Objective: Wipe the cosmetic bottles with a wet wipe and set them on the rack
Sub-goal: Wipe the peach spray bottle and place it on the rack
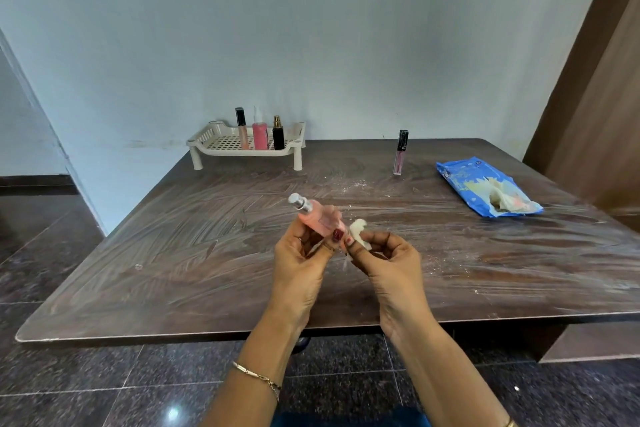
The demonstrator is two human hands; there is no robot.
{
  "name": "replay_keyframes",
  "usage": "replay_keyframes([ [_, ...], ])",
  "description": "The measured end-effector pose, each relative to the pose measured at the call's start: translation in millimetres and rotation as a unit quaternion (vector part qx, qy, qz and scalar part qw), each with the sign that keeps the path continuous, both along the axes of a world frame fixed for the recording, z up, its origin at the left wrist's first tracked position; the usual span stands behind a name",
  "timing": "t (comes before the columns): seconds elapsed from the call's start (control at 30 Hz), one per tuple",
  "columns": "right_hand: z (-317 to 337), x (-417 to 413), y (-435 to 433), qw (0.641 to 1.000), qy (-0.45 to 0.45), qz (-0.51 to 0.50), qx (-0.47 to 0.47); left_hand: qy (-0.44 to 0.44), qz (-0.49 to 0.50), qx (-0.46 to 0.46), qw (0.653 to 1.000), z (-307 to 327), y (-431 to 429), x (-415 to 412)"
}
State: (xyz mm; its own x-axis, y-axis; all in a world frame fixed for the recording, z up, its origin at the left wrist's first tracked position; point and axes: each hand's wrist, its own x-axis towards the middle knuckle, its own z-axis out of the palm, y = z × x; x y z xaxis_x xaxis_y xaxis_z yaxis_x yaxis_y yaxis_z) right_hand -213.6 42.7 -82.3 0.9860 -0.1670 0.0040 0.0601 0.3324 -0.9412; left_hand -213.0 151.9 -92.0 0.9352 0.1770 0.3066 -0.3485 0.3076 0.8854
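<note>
My left hand [304,253] grips a pink spray bottle [317,217] with a silver top, tilted up to the left above the table's middle. Pinched in my right hand [384,258] is a crumpled white wet wipe [358,230], held against the bottle's lower end. At the back left stands a cream rack [221,144] with three upright bottles: a lip gloss tube [241,128], a pink bottle [259,132] and a black bottle [278,135]. Another lip gloss tube [400,152] with a black cap stands alone on the table at the back right.
A blue wet wipe pack [464,180] lies open at the right with a wipe sticking out. The dark wooden table [173,253] is streaked and has small white specks. A wall runs behind it, and a brown door panel stands at far right.
</note>
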Motion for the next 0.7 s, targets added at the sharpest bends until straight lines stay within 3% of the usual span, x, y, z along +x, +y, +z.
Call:
replay_keyframes([
  [0.23,15.7,-0.2,2.1,0.998,-0.052,0.039,-0.024,0.036,0.014,0.118,0.992,0.2,7.3,1.0],
  [0.4,22.0,2.0,-0.8,0.992,-0.091,0.018,0.082,0.054,0.052,0.255,0.964,5.8,8.0,-1.4],
  [0.5,16.7,-0.2,1.5,0.980,-0.174,-0.049,-0.082,0.051,0.102,0.295,0.949,6.6,5.6,-3.2],
  [0.63,5.0,-1.4,-0.2,0.899,-0.311,-0.131,-0.280,0.026,0.147,0.341,0.928,6.0,3.5,-6.8],
  [0.7,5.2,0.5,-3.2,0.841,-0.360,-0.158,-0.372,0.006,0.187,0.393,0.900,4.8,2.5,-8.0],
])
